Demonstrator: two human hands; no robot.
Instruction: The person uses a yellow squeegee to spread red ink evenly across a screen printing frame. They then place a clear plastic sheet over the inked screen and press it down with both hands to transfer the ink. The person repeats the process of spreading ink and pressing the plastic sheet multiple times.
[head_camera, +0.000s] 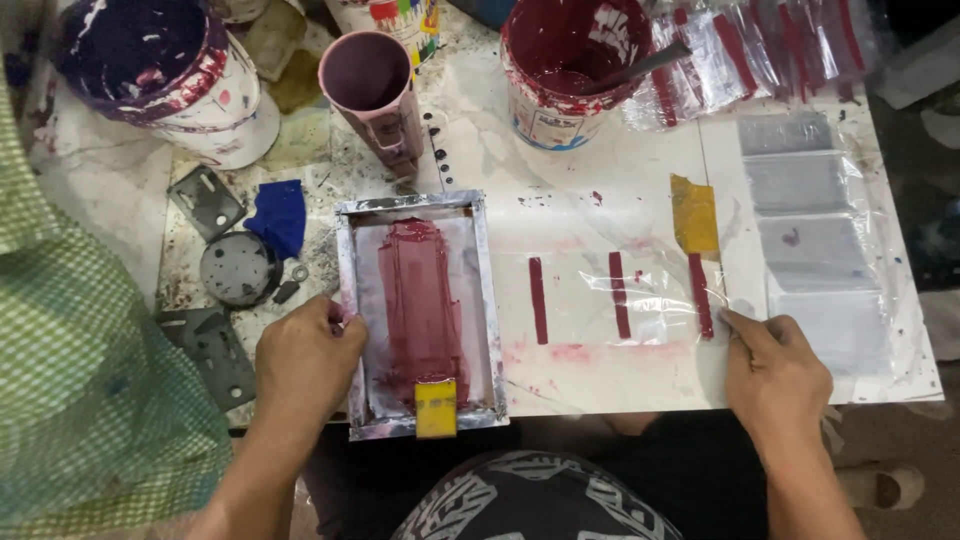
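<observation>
Both hands work at the table's near edge. Left hand (305, 360) grips the left rail of the metal-framed screen (420, 312), fingers curled on it; a yellow squeegee (436, 407) rests at its near end. Right of the screen, right hand (772, 372) pinches a clear plastic bag (655, 300) with a red stripe (702, 295). Printing looks partly done: blank bags (805, 235) remain farther right.

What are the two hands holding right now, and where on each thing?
Left hand grips the screen-printing frame by its left edge. Right hand pinches the clear plastic bag at its right edge, flat on the table.
</observation>
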